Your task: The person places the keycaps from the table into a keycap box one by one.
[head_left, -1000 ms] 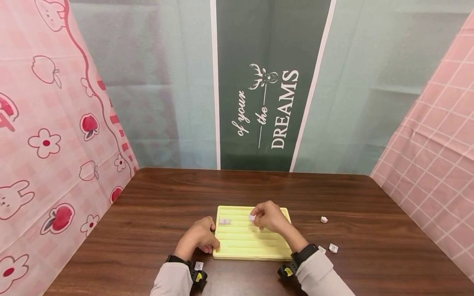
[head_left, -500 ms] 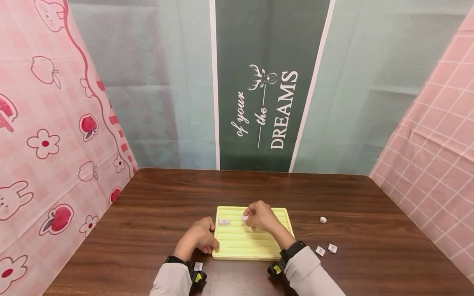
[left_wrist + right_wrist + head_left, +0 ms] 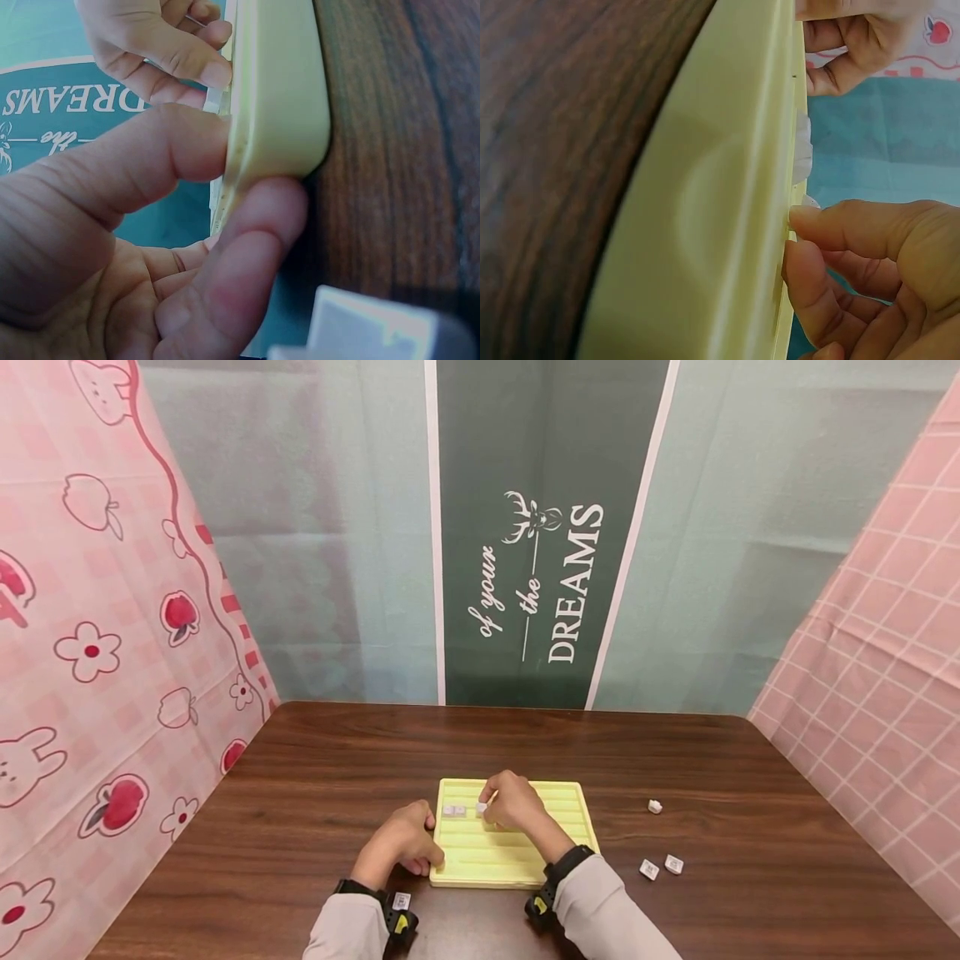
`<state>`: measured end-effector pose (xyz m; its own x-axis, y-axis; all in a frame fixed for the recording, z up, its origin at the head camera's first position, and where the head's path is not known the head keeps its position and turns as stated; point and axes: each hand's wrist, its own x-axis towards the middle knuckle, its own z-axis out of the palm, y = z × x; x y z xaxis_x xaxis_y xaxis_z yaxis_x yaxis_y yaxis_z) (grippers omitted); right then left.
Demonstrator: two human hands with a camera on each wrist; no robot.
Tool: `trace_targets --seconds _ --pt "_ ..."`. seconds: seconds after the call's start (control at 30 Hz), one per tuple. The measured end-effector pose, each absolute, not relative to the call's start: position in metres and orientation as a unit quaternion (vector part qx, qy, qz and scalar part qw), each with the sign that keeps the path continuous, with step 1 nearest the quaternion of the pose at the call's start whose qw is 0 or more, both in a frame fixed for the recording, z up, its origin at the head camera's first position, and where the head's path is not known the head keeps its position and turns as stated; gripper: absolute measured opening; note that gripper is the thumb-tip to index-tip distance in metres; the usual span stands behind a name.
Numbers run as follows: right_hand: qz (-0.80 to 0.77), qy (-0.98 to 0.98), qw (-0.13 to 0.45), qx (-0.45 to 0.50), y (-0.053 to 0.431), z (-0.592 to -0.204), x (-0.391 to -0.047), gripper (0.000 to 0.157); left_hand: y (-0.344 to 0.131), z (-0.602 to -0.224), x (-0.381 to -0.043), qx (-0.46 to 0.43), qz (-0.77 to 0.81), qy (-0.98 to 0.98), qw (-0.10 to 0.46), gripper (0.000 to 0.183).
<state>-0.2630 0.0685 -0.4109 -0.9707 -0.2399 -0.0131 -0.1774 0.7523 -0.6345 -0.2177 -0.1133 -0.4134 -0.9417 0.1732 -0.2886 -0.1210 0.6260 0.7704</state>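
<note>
A pale yellow tray with long parallel ridges lies on the table. My left hand grips its left edge; in the left wrist view the thumb lies over the rim and a finger presses the outer side. Two small white blocks sit side by side in an upper groove near the tray's left end. Just right of them, my right hand pinches another small white block at the same groove. The right fingers mostly hide that block in the right wrist view.
Right of the tray, loose white blocks lie on the brown table: one farther back and two nearer, a marked block and its neighbour. Another block lies by the left wrist. Curtains hang behind and at both sides.
My right hand has moved left along the tray with its block, coming closer to the two seated blocks. My left hand stays on the tray's edge.
</note>
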Motion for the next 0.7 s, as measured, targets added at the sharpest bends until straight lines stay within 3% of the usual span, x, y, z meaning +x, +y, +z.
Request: trace_targets --seconds 0.7 --pt "-0.332 0.934 0.053 -0.118 0.0597 -0.4155 -0.2652 0.018 -0.1127 -0.412 -0.2188 0.011 0.434 0.884 0.172 0.044"
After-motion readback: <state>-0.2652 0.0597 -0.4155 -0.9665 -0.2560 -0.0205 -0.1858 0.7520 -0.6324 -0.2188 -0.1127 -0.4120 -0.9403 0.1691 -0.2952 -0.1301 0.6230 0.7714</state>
